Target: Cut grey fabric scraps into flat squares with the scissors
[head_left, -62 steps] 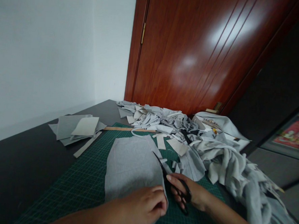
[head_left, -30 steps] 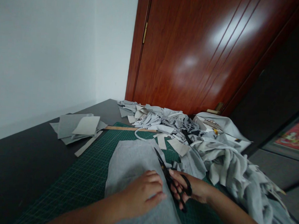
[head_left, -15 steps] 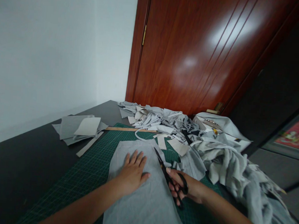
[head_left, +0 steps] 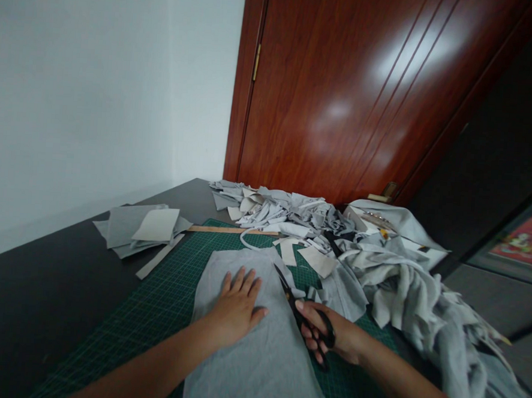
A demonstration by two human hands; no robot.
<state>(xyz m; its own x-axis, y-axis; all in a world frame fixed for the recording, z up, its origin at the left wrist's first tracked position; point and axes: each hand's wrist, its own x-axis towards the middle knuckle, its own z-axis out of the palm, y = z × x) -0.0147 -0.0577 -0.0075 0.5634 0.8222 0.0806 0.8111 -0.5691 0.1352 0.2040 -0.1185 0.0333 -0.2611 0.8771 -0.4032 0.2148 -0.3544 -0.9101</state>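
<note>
A light grey piece of fabric (head_left: 256,366) lies flat on a green gridded cutting mat (head_left: 150,318). My left hand (head_left: 236,311) rests on the fabric, palm down with fingers outstretched. My right hand (head_left: 321,328) is closed around the handles of black scissors (head_left: 292,300). The scissors' blades point away from me along the fabric's right edge, near its far right corner. A narrow grey strip (head_left: 291,274) lies beside the blades, on the right. I cannot tell whether the blades have fabric between them.
A small stack of grey pieces with a pale card (head_left: 157,224) sits at the left. Cream paper pieces (head_left: 317,261) and a wooden ruler (head_left: 228,230) lie at the mat's far end. Scraps (head_left: 287,209) pile by the door (head_left: 326,94). Bunched fabric (head_left: 422,304) covers the right side.
The scissors and my right hand have shifted very slightly down and toward me. My left hand and the fabric keep their places.
</note>
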